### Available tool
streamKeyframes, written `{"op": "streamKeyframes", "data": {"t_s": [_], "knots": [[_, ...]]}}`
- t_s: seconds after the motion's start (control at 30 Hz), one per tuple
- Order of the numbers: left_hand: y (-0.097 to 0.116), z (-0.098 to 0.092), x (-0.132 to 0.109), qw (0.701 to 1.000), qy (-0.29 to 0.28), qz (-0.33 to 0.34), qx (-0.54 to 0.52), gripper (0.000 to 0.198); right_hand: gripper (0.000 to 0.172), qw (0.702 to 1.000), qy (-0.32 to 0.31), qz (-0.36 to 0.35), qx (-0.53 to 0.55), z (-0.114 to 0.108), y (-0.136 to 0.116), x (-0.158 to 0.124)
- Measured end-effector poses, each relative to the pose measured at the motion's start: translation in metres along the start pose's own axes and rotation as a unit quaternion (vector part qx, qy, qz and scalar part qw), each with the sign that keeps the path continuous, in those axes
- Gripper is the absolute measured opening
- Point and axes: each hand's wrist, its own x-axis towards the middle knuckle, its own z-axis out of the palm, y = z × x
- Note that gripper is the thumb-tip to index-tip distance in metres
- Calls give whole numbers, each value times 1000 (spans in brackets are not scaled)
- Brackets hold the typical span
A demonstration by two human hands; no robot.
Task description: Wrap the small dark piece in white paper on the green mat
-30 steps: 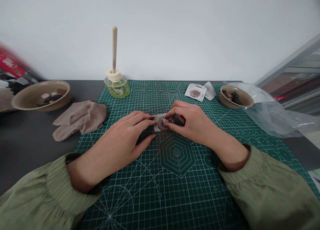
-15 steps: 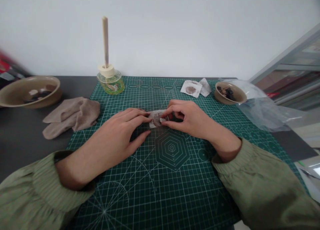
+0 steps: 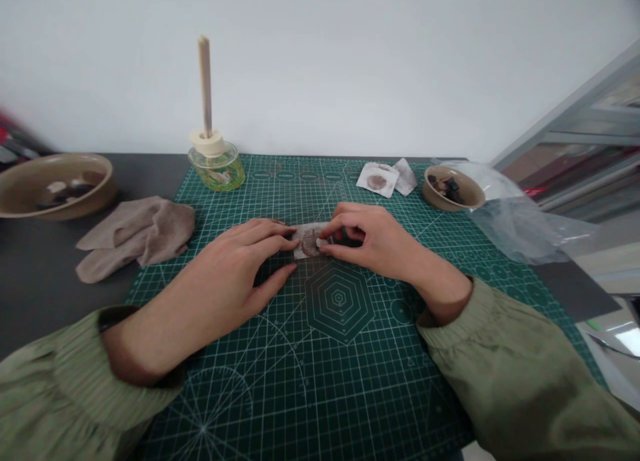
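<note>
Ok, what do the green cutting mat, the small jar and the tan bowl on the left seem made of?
The green cutting mat looks like matte plastic or vinyl, with printed white grid lines. The small jar looks like clear glass or plastic, its greenish contents showing through. The tan bowl looks like glazed ceramic, smooth and faintly shiny inside.

The left sleeve (image 3: 65,374) and right sleeve (image 3: 520,381) are loose, finely ribbed olive-green cloth, gathered into dark-edged cuffs (image 3: 117,317).
</note>
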Motion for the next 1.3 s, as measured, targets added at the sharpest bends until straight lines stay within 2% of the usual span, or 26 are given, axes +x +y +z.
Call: {"op": "streamKeyframes", "data": {"t_s": [0.1,0.23,0.47,0.67,0.8,0.93,1.13,1.3], "knots": [[1,0,1,1000,-1,13,11,38,7,1000,12,13,-10,3,1,6],[3,-1,2,999,7,27,19,39,8,1000,14,-10,-6,10,-3,8],[1,0,2,999,10,31,18,40,8,999,19,10,-26,4,-1,4],[-1,2,1,999,22,32,18,40,6,1000,12,-8,-13,15,-10,10],[-2,1,1,999,13,37,23,41,7,999,17,-13,-27,11,-8,3],[-4,3,1,999,15,32,16,40,8,999,33,9,-37,11,-4,8],[-6,4,0,999,22,37,18,40,8,999,27,-17,-14,13,-7,5],[-2,3,1,999,17,40,22,40,9,998,38,18,-40,10,-5,6]]}}
